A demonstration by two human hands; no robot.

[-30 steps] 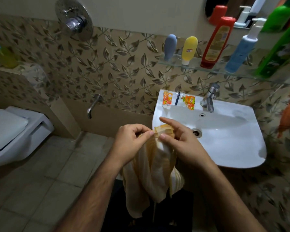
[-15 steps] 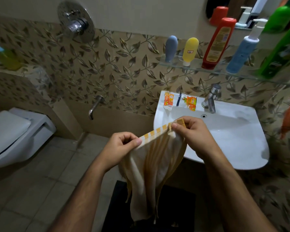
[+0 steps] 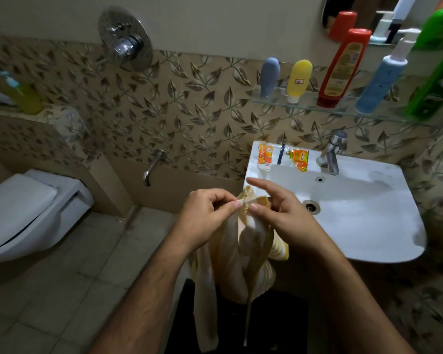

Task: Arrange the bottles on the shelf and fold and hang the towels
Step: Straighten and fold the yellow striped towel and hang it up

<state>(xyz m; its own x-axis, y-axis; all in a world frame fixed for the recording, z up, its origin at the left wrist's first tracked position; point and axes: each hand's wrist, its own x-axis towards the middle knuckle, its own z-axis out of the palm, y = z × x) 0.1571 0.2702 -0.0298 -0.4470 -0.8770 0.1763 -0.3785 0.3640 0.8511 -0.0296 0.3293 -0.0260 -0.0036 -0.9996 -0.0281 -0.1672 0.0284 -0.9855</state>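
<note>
A yellow and white striped towel hangs bunched in front of me, beside the sink's left edge. My left hand pinches its top edge from the left. My right hand pinches the same edge from the right, index finger stretched out. The two hands almost touch. On the glass shelf above the sink stand a grey-blue bottle, a yellow bottle, a red bottle, a blue pump bottle and a green bottle.
The white sink with its tap carries a toothpaste tube and an orange sachet on its back rim. A toilet stands at the left, a wall spout between. A dark mat lies on the tiled floor.
Half a second ago the hands held the towel's top edge stretched apart. They have come together again, gathering the edge into a bunch.
</note>
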